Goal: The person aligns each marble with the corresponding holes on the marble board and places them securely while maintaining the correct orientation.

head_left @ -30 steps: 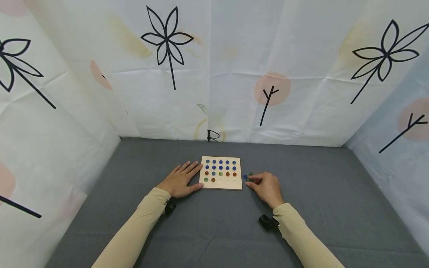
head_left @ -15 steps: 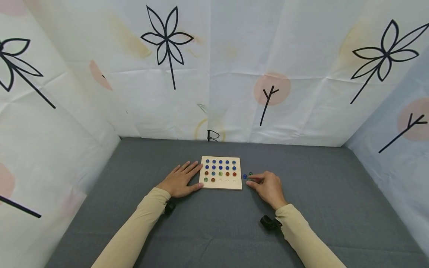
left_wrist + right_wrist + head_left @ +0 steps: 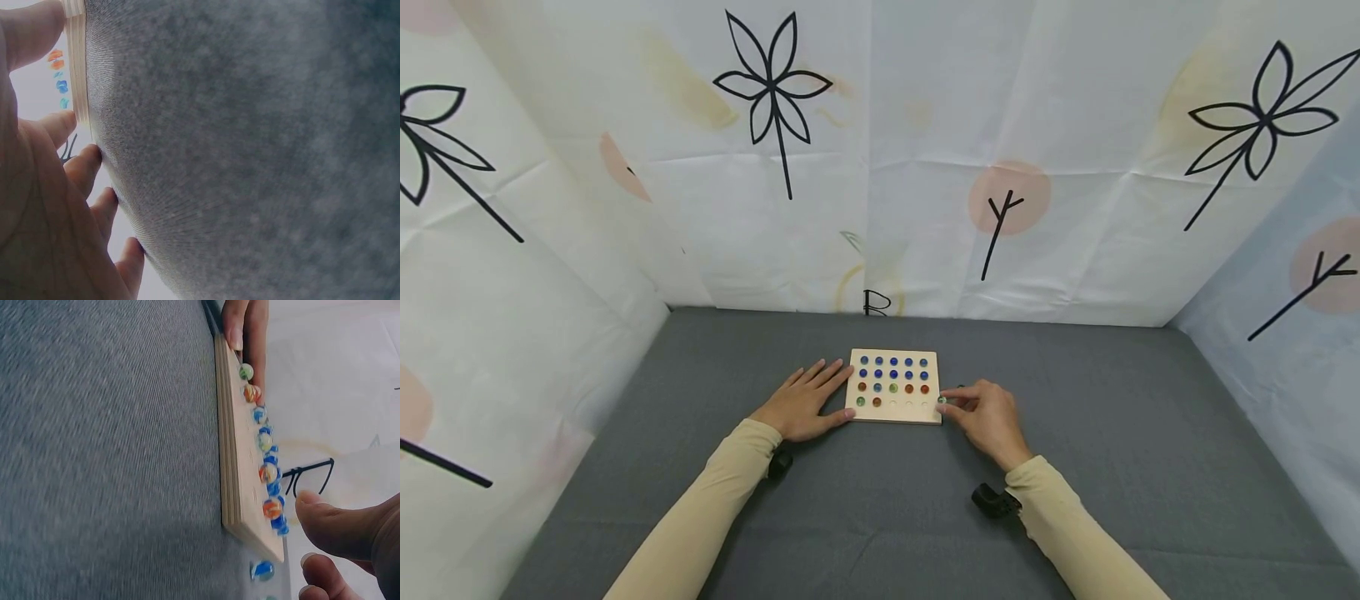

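A light wooden board (image 3: 880, 416) holds rows of glass marbles in blue, orange and green; several hollows at the right of the nearest row hold none. My left hand (image 3: 803, 407) lies spread on the cloth, thumb and index finger touching the board's left side. At the board's right edge, my right hand (image 3: 991, 417) pinches a green marble (image 3: 942, 400) between thumb and fingertips. In the right wrist view the thumb (image 3: 337, 525) hides that marble. There, a loose blue marble (image 3: 264, 570) lies just past the board's end.
Grey cloth (image 3: 880, 533) covers the table. White printed fabric (image 3: 910, 167) hangs behind and at both sides. Another dark marble (image 3: 961, 387) shows just behind the right fingers. Black wrist cameras sit under both forearms.
My right hand has lifted a green marble from the loose ones beside the board and moved left to the board's right edge. The left hand stays in place.
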Demonstrator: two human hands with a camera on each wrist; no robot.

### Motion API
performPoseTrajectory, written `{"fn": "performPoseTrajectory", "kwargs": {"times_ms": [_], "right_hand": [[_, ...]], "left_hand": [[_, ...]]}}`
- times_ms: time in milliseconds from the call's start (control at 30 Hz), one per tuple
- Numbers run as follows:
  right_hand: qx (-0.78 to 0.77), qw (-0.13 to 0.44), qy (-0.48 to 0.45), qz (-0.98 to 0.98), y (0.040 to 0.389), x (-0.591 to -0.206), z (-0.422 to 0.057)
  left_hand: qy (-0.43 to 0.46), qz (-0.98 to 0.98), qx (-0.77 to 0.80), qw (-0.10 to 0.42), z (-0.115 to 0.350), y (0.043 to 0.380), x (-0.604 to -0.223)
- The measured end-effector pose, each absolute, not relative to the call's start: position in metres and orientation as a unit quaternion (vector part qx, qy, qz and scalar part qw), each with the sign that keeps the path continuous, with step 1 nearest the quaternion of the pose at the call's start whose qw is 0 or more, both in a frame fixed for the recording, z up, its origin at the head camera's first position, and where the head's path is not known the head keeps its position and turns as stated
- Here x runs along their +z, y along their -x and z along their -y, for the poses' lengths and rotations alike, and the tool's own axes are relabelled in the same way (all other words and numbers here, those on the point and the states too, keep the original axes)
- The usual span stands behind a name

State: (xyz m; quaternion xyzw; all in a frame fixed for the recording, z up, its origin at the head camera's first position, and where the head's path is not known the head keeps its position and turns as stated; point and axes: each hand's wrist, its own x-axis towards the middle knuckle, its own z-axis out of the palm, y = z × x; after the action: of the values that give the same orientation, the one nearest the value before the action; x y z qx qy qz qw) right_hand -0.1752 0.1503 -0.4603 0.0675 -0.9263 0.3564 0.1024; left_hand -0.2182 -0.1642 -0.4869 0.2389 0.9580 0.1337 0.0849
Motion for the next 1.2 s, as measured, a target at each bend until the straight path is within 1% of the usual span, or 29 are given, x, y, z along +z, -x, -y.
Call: {"fn": "performPoseTrajectory", "kwargs": {"times_ms": [333,633,1000,1200], "right_hand": [[0.370,0.114,-0.084,0.918,0.175,-0.460,-0.137],[0.380,0.111,-0.096,0.914,0.176,-0.459,-0.121],[0.379,0.106,-0.103,0.914,0.180,-0.462,-0.105],[0.385,0.113,-0.113,0.909,0.181,-0.466,-0.100]], "left_hand": [[-0.238,-0.958,0.124,0.097,0.161,0.217,-0.479],[-0.237,-0.958,0.123,0.100,0.161,0.214,-0.473],[-0.236,-0.959,0.119,0.100,0.160,0.214,-0.473],[-0.236,-0.959,0.121,0.101,0.160,0.214,-0.474]]}}
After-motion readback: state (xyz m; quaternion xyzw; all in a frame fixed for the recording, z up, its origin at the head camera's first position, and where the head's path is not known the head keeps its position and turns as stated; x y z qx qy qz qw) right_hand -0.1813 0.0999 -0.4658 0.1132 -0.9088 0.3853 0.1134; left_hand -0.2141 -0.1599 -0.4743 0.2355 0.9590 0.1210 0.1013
